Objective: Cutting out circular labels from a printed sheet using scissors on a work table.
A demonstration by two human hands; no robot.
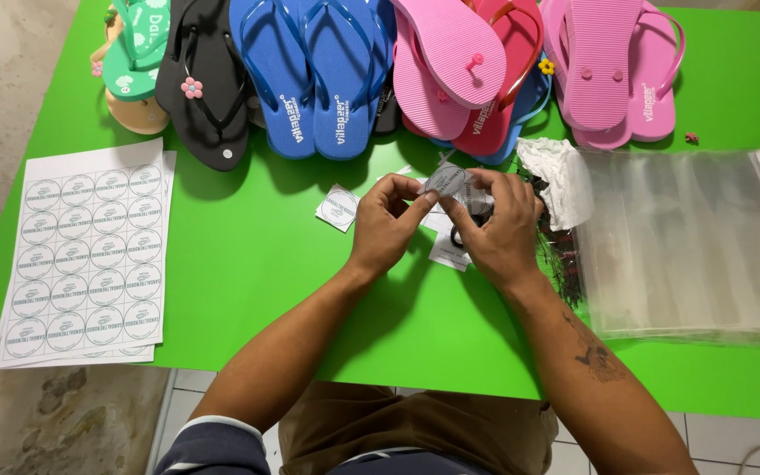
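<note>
While both hands pinch the round sticker (447,179) — left hand (386,224), right hand (496,227) — it's just below the blue sandals (323,75).

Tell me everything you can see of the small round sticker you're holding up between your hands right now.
The round sticker is a small pale grey disc with fine dark print, papery and slightly curled. It is held off the green table, tilted, just in front of the row of flip-flops. The left hand pinches its lower left edge and the right hand grips its right side with the fingertips. Its back is hidden. White cut squares of backing paper lie on the table beside and under the hands.
</note>
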